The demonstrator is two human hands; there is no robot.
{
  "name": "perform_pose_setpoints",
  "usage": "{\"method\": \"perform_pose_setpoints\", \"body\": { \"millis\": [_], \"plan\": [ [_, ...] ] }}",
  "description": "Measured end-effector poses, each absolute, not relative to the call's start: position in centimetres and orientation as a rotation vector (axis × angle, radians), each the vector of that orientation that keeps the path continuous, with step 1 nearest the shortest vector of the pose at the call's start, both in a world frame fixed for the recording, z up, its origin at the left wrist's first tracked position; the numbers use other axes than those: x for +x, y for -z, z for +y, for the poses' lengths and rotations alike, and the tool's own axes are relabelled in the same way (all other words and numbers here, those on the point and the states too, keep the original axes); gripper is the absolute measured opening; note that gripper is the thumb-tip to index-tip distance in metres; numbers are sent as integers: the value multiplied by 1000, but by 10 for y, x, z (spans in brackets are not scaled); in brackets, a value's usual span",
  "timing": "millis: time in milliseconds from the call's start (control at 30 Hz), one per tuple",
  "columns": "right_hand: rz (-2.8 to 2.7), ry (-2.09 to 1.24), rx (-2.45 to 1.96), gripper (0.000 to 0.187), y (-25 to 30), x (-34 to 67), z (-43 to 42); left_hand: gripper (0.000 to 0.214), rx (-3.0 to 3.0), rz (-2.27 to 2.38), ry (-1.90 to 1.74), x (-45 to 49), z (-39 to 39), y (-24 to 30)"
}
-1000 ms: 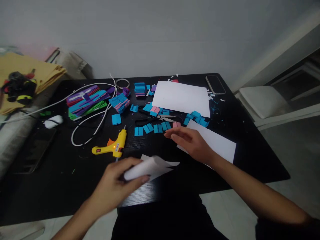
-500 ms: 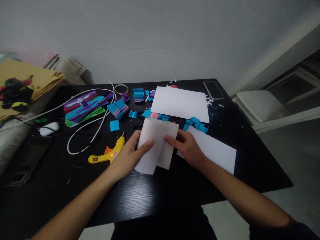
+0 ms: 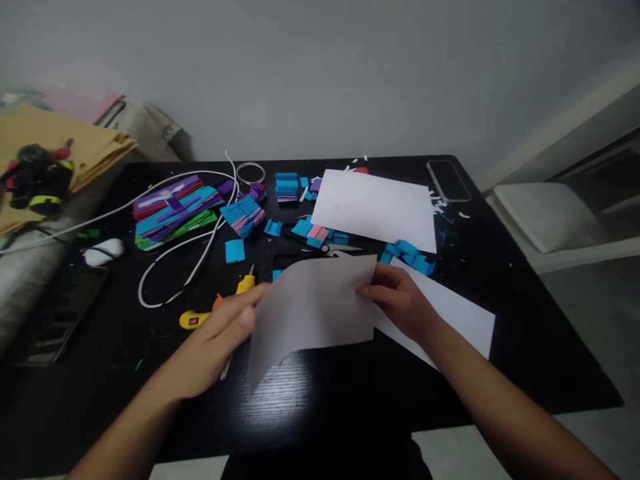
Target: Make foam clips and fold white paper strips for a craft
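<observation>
A person works at a dark table (image 3: 345, 407), and the step in hand looks like getting one loose white sheet (image 3: 320, 300) open and flat. The sheet is up in front of the person, between the two hands. It bends, and its left side curls down to a low corner. The right hand (image 3: 400, 297) pinches the right edge, with the thumb on the near face and the other fingers behind. The left hand (image 3: 213, 353) is at the left edge with its fingers held out long, but I cannot tell if they grip the paper or only touch it.

The next move seems to call for a good hold on the left side too, so the curl does not spring back.

There is good room between the sheet and the near edge of the table. The left side is tight: the yellow glue gun (image 3: 194, 320) lies partly hidden by the left hand, and its tip may be hot. Past the top edge of the sheet lie scissors (image 3: 327, 250) and small blue paper bits (image 3: 409, 257). On the right, a second white sheet (image 3: 465, 313) lies just beside the right hand and partly under it, so a low swing that way could push it
</observation>
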State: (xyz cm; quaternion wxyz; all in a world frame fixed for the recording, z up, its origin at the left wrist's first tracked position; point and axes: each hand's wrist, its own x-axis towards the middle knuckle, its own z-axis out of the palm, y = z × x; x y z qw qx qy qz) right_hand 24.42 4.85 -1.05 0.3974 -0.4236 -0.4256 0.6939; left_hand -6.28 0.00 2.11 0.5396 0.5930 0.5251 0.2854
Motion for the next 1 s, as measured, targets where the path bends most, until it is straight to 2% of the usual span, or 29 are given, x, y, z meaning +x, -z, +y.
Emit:
{"method": "perform_pose_setpoints", "body": {
  "millis": [100, 167, 200, 300, 367, 633, 800, 933, 1000],
  "plan": [
    [-1065, -1851, -1024, 23, 10, 244, 49, 32, 1766, 1351, -492, -86, -10, -34],
    [-1075, -1902, -974, 20, 11, 243, 48, 25, 1966, 1493, -495, -105, -17, -31],
    [-1082, -1928, -940, 20, 12, 242, 47, 24, 2058, 1546, -487, -116, -19, -26],
    [-1102, -2003, -867, 22, 14, 240, 45, 41, 2200, 1667, -394, -144, -21, -5],
    [-1121, -2041, -866, 25, 15, 239, 44, 42, 2195, 1663, -365, -153, -19, 5],
    [-1230, -2113, -794, 32, 13, 241, 41, 40, 2208, 1676, -392, -137, 5, 12],
    [-1293, -2120, -728, 25, 8, 241, 41, 33, 2285, 1758, -491, -115, 13, -3],
    [-1387, -2155, -680, 17, 4, 242, 41, 27, 2006, 1474, -700, -74, 14, -36],
    [-1468, -2148, -677, 16, 4, 242, 41, 32, 1762, 1182, -506, -52, 18, -46]
  ]
}}
